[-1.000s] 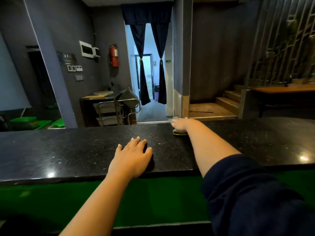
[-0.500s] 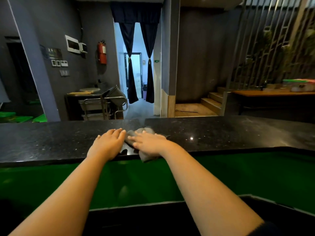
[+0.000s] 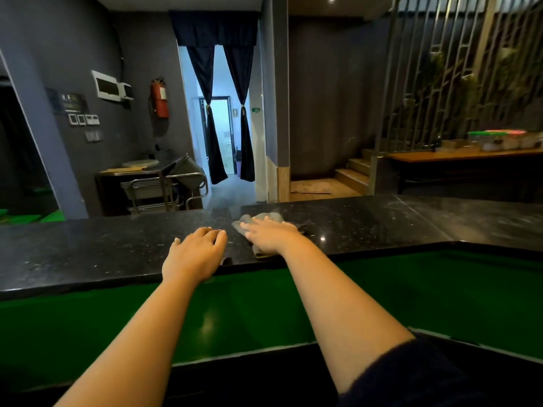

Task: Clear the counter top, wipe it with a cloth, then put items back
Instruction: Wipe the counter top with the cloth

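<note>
Fingers first: right hand (image 3: 271, 235) lies flat w/ fingers straight and close together, pressing a grey cloth (image 3: 258, 219) onto the counter top (image 3: 367, 221); left hand (image 3: 195, 254) rests palm-down just beside it near the front edge, fingers relaxed and slightly bent, holding nothing. Now largest to smallest. Counter top is a long black speckled stone slab running across the whole view, w/ a seam toward the right end; its visible stretch carries no items apart from cloth and hands, so the clearing step looks done and wiping looks like the step in hand. Below the slab sits a green front panel (image 3: 411, 289), glossy. Beyond the counter: a wooden bench (image 3: 458, 156) at right w/ some containers (image 3: 499, 141) on it, too blurred to identify, poss. the cleared items but can't tell. Cloth is small, crumpled, mostly under the palm, edges poking out past the fingertips and by the wrist, sitting roughly mid-counter, closer to the front edge than the back. Next move, as a judgement: keep flat pressure on cloth and sweep sideways over unwiped stone, esp. the right section past the seam, left hand staying as a brace; items go back only after that.
</note>
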Available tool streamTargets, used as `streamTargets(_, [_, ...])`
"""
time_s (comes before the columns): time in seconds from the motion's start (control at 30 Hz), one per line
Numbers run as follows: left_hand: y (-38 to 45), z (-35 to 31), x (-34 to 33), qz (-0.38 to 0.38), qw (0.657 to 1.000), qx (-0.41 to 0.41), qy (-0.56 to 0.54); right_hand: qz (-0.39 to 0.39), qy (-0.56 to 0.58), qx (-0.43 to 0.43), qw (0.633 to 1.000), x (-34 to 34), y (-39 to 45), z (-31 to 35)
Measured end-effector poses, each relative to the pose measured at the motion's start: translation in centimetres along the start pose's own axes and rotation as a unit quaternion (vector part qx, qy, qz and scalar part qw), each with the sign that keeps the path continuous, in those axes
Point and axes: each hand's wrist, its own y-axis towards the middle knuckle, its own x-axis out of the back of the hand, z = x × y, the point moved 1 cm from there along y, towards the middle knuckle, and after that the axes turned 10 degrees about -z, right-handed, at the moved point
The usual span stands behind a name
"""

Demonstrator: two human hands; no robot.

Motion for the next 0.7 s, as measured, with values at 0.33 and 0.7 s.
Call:
streamTargets(0.33, [0.1,0.1,-0.6,-0.021,1.0,-0.001,-0.009,0.022,0.046,-0.049,0.998,1.0,-3.0,-6.2])
streamTargets(0.7, [0.5,0.6,-0.5,0.009,1.0,-0.005,-0.028,-0.033,0.102,-0.045,0.993,0.9,-2.7,-1.0])
